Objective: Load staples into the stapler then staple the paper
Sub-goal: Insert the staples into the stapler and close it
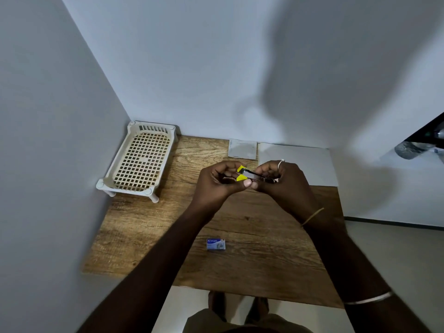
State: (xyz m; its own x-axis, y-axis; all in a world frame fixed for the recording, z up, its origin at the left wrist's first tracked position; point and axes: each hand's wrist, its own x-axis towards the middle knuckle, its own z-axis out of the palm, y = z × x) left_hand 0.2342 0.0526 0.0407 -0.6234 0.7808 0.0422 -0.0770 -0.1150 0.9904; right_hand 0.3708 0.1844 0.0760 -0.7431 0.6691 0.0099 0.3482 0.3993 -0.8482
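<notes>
Above the wooden table [144,236], both hands [252,183] grip the stapler [252,176], lying left-right.

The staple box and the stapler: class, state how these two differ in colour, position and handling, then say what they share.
The staple box is blue and white; the stapler is yellow with a shiny metal part. The staple box lies on the wooden table near its front edge; the stapler is held up above the middle. No hand touches the staple box; the left hand and right hand both grip the stapler. Both are small.
</notes>
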